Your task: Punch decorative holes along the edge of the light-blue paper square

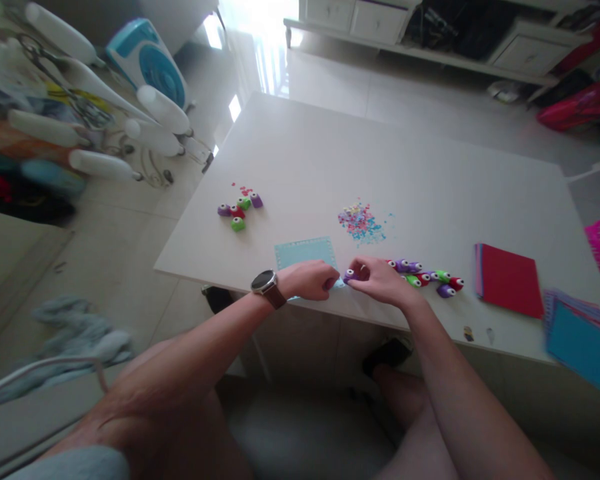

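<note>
A light blue sheet of paper (305, 251) with small cut-outs along its edges lies at the table's near edge. My left hand (310, 280), a watch on its wrist, is closed over the sheet's lower right part, fingers curled at the paper. My right hand (377, 280) grips a small purple craft punch (349, 275) with an eye-like button, at the sheet's right corner. Whether the punch is pressed down cannot be seen. Beyond my right hand lie several more punches (446, 291) in purple, green and red, partly hidden by the hand.
Colourful paper confetti (361, 223) is heaped beyond my hands. More punches (237, 224) with red bits stand at the left of the white table (405, 173). Red paper (511, 280) and blue paper sheets (580, 340) are stacked at right, the blue ones overhanging the edge.
</note>
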`<state>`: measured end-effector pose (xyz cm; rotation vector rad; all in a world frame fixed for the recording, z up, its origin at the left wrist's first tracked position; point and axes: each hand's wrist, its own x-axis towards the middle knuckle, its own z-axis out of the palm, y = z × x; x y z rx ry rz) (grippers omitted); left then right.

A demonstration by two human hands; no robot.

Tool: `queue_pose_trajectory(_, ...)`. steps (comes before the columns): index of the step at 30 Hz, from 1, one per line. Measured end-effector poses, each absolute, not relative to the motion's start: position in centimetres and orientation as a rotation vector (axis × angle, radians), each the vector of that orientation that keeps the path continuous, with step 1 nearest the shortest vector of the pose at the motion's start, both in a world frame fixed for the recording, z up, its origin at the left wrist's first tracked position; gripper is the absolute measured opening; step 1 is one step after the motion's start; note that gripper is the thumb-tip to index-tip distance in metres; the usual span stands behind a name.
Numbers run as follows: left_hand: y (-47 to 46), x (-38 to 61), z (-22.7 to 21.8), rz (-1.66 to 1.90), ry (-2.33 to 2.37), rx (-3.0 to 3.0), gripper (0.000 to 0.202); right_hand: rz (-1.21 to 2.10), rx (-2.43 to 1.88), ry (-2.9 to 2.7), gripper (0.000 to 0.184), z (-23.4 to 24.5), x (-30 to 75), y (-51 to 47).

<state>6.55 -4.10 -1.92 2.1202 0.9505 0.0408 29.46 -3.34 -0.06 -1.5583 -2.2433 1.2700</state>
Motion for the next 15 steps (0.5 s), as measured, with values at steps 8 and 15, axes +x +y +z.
queue_pose_trajectory(8, -4.06, 6.54, -1.82, 0.029, 0.953, 2.117, 0.011, 1.270, -1.555, -2.240, 0.009, -0.33, 29.51, -3.31)
queue_pose_trajectory(15, -4.06, 6.49, -2.18, 0.027, 0.964, 2.113, 0.010, 1.325, -1.474, -2.273, 0.010, -0.47, 29.25, -3.46)
